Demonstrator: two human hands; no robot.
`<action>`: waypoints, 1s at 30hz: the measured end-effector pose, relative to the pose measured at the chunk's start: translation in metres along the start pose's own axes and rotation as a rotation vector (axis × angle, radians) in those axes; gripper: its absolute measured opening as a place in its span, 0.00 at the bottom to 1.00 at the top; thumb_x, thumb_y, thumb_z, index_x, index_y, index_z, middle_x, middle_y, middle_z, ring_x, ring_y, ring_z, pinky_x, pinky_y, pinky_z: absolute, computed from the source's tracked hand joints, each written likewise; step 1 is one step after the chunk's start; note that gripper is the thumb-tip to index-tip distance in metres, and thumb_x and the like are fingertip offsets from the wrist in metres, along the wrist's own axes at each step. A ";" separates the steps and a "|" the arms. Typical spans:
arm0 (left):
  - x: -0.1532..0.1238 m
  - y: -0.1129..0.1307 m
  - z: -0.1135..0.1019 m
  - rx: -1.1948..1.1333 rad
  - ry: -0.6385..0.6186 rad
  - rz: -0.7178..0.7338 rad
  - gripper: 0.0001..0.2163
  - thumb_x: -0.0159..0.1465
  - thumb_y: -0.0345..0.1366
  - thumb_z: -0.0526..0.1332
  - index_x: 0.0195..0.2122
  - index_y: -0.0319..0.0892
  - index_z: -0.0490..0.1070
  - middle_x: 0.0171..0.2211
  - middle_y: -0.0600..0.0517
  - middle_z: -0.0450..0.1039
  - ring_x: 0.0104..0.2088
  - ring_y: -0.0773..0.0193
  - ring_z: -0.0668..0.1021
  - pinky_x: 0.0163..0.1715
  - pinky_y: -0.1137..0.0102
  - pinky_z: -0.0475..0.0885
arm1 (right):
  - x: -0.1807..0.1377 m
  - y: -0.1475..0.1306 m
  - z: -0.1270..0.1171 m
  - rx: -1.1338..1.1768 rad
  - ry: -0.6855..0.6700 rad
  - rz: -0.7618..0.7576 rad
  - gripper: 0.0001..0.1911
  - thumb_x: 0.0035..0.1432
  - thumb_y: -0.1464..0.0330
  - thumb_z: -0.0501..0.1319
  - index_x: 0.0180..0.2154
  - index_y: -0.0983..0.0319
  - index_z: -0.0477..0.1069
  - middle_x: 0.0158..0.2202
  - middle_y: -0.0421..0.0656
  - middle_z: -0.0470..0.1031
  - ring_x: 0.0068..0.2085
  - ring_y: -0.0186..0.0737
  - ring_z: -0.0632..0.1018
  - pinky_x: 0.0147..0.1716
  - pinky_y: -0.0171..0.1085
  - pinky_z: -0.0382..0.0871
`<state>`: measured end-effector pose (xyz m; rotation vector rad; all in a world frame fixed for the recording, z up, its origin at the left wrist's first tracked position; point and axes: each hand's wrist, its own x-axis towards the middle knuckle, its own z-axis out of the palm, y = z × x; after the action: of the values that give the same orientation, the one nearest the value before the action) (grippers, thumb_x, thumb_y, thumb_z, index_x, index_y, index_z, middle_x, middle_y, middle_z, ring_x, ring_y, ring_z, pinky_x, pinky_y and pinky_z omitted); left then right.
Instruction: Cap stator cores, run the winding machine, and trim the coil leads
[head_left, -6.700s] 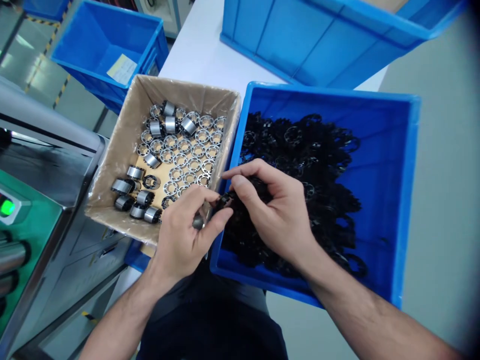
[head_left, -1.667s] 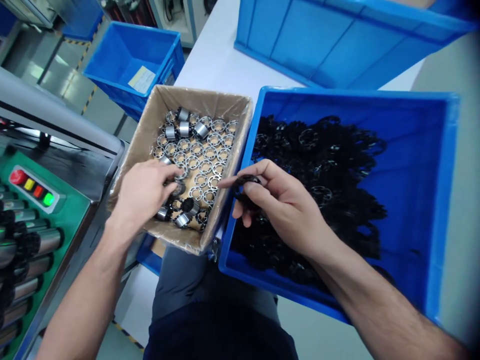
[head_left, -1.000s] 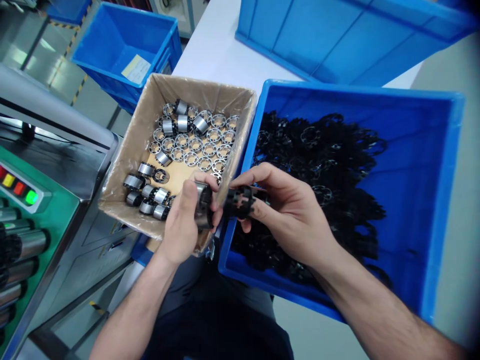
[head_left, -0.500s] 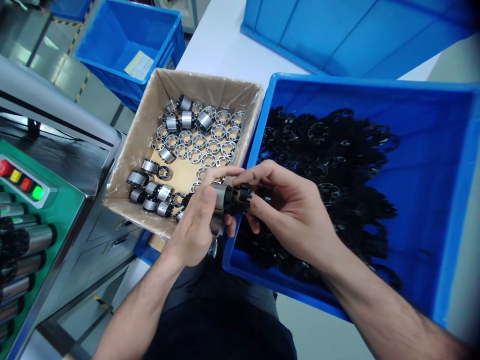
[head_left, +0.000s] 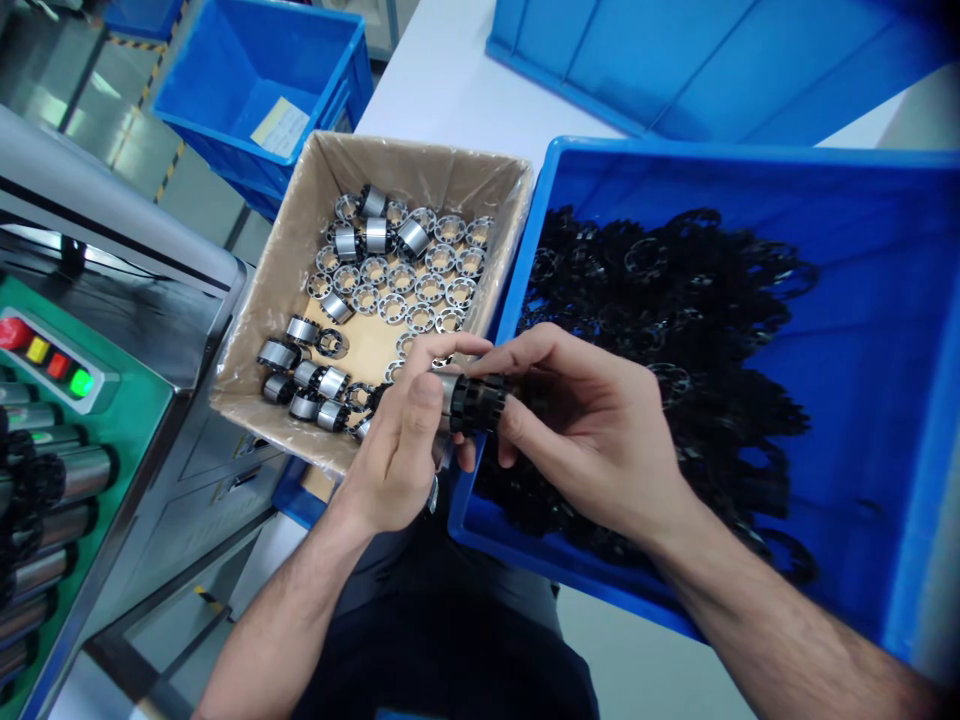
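Observation:
My left hand (head_left: 401, 455) is closed around a silvery cylindrical stator core (head_left: 451, 390), with the thumb lying along its side. Black slotted plastic shows at the core's right end. Against that end, the fingertips and thumb of my right hand (head_left: 600, 430) pinch a black plastic end ring (head_left: 491, 403). The two parts line up and appear to touch. Part of the core is hidden under my left fingers. Just left of my hands, a plastic-lined carton (head_left: 259, 290) holds bare metal cores (head_left: 392, 307) and cores with black ends (head_left: 332, 382).
Under my right forearm a blue bin (head_left: 855, 400) contains a heap of black plastic rings (head_left: 675, 300). Another blue bin (head_left: 675, 70) stands behind it on the white table (head_left: 450, 90). At left is a green machine panel (head_left: 142, 390) with lit buttons and rows of metal cylinders.
The black end ring in my right hand has moved left against the core's black end; the gap between them has closed. My left hand keeps its grip. The view has shifted slightly.

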<state>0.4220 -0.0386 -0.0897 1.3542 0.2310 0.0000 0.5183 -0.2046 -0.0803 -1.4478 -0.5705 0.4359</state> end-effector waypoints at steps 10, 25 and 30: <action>-0.003 0.001 -0.001 -0.002 -0.041 -0.001 0.29 0.84 0.66 0.59 0.70 0.50 0.77 0.31 0.52 0.80 0.27 0.59 0.82 0.29 0.66 0.75 | -0.003 -0.003 0.000 0.083 0.014 0.102 0.12 0.70 0.79 0.74 0.47 0.55 0.87 0.41 0.38 0.86 0.27 0.37 0.88 0.25 0.36 0.83; 0.011 0.001 -0.003 -0.128 0.220 0.060 0.25 0.80 0.66 0.66 0.53 0.48 0.80 0.28 0.56 0.75 0.22 0.68 0.72 0.23 0.72 0.68 | 0.006 -0.005 -0.003 0.076 0.167 0.081 0.10 0.60 0.69 0.87 0.38 0.56 0.90 0.37 0.41 0.92 0.29 0.38 0.85 0.25 0.36 0.84; 0.007 0.003 0.003 -0.097 0.146 0.028 0.23 0.80 0.65 0.68 0.59 0.51 0.77 0.36 0.54 0.76 0.24 0.66 0.75 0.22 0.69 0.69 | 0.005 -0.006 -0.001 -0.012 0.156 -0.010 0.07 0.66 0.73 0.80 0.40 0.54 0.91 0.42 0.43 0.94 0.39 0.43 0.91 0.39 0.42 0.91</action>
<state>0.4301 -0.0397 -0.0870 1.2620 0.3308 0.1320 0.5221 -0.2031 -0.0742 -1.4751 -0.4553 0.3087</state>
